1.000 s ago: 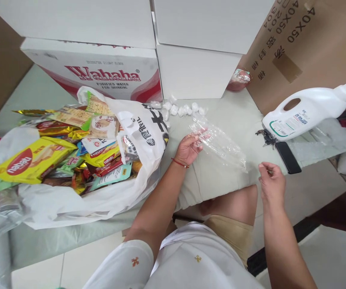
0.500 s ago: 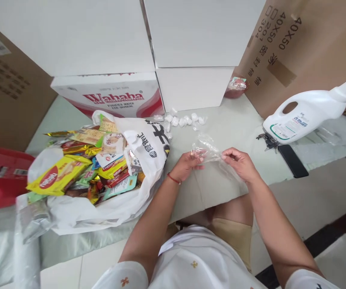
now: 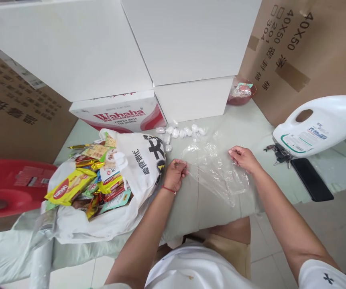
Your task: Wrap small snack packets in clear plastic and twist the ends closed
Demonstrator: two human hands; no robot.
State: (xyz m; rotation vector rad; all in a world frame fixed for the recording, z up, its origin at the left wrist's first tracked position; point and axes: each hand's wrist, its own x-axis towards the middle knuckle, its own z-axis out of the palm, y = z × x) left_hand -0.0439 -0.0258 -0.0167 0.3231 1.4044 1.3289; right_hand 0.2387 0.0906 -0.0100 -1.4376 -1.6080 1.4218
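Observation:
A clear, crinkled plastic bag [image 3: 216,170] is spread between my hands above the pale green tabletop [image 3: 185,216]. My left hand [image 3: 175,174] pinches its left edge with fingers closed. On the other side, my right hand [image 3: 243,157] has thumb and forefinger pressed together at the bag's upper right edge. Several small white wrapped bundles [image 3: 188,132] lie just beyond the bag. To the left of my left hand sits a white carrier bag [image 3: 137,156] full of snack packets, with a yellow packet [image 3: 70,186] on top.
White boxes [image 3: 194,96] and a Wahaha carton [image 3: 119,112] stand along the back. At right are a white detergent bottle [image 3: 317,126], keys [image 3: 279,154] and a black phone [image 3: 311,179]. A red container [image 3: 10,184] stands at far left, and a brown carton [image 3: 311,60] rises back right.
My hands have moved apart, and the bunched clear plastic bag is now opened out wide and flatter between them. The camera view has shifted slightly.

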